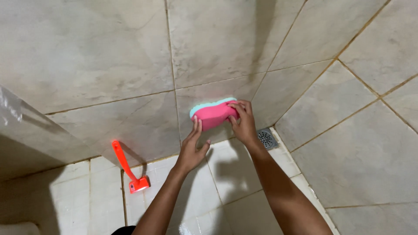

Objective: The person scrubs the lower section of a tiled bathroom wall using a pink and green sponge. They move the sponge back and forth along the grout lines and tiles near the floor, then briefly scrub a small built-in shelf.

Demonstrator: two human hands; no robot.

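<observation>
Your right hand (244, 124) grips the pink foam sponge with a mint-green top (212, 114), pressing it against the beige marble wall tile (130, 126). Your left hand (191, 150), fingers spread flat, rests at its seven o'clock. An orange plastic brush (127, 167) leans at eight o'clock; a round metal floor drain (266, 139) sits at four.

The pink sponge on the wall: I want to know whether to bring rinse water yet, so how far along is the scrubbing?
Done: nothing clearly; no foam or wiped streak shows. In hand: the right hand presses the pink sponge on a low wall tile with the left hand flat beside it. Left: upper tiles look dull and stained; the orange brush leans untouched; the floor drain looks dry.
</observation>
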